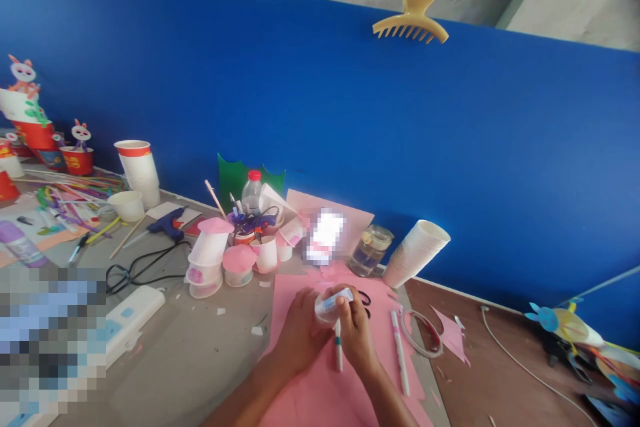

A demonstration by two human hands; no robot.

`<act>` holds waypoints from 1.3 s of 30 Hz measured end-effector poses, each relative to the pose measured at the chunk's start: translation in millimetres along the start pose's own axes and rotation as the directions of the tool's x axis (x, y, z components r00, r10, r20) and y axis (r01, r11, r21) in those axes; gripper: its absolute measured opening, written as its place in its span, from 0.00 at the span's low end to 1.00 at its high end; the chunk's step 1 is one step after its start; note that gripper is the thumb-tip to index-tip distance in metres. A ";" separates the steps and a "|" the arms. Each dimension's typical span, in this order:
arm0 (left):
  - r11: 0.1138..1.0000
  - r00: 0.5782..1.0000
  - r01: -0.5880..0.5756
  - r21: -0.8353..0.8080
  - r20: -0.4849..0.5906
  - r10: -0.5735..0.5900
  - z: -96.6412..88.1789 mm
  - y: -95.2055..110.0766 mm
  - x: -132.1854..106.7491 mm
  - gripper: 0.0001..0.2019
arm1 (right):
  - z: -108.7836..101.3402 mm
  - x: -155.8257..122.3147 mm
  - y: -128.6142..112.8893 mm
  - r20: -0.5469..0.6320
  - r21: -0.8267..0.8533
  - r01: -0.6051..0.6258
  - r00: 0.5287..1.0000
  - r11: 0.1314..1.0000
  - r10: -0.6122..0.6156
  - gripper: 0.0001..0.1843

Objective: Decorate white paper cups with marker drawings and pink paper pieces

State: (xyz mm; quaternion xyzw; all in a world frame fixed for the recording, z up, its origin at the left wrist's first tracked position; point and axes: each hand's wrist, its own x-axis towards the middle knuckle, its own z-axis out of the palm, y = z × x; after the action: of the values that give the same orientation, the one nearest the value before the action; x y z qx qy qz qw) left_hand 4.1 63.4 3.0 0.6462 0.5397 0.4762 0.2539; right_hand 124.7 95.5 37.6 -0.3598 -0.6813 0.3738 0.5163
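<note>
My left hand (pixel 297 323) is wrapped around a small white paper cup (pixel 324 310), tilted so that its round end faces up. My right hand (pixel 357 330) grips what looks like a glue stick (pixel 343 298), a pale tube with a blue label, held against or just over the cup's end. Whether its tip touches is hidden. Both hands are above a sheet of pink paper (pixel 300 393). Under them lies a white marker with a green band (pixel 339 350). Black scissor handles (pixel 367 299) show behind my right hand, and a white-and-pink marker (pixel 400 350) lies to its right.
Pink-topped paper cups (pixel 240 260) stand at the left, near a blue glue gun (pixel 170 221) and a power strip (pixel 133 313). Behind are a lit phone (pixel 325 235), a glass jar (pixel 370 252) and a leaning cup stack (pixel 417 250). A roll of tape (pixel 423 333) lies right.
</note>
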 end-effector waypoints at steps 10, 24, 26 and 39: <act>0.999 1.000 -0.015 0.034 0.005 0.015 0.9 0.9 0.1 0.21 | -3.1 0.1 1.3 0.069 -0.151 0.189 0.981 0.970 -0.181 0.13; 0.997 0.999 -0.041 0.065 -0.005 0.041 1.8 -2.1 0.7 0.23 | 0.4 1.8 8.5 -0.049 -0.498 0.222 0.958 0.838 -0.283 0.09; 0.997 0.998 -0.053 0.064 -0.022 0.055 2.6 -3.2 0.5 0.23 | 0.2 2.2 7.9 -0.049 -0.517 0.227 0.955 0.825 -0.293 0.09; 0.998 0.999 -0.051 0.044 0.014 0.050 4.5 -10.7 -1.5 0.24 | -8.8 6.5 1.4 -0.014 -0.642 0.249 0.942 0.725 -0.336 0.08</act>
State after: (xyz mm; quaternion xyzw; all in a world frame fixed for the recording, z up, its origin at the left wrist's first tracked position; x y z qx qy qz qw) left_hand 3.3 65.9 -8.4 0.6680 0.5319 0.4665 0.2308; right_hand 132.0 103.1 40.9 -0.4232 -0.7800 0.0127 0.4608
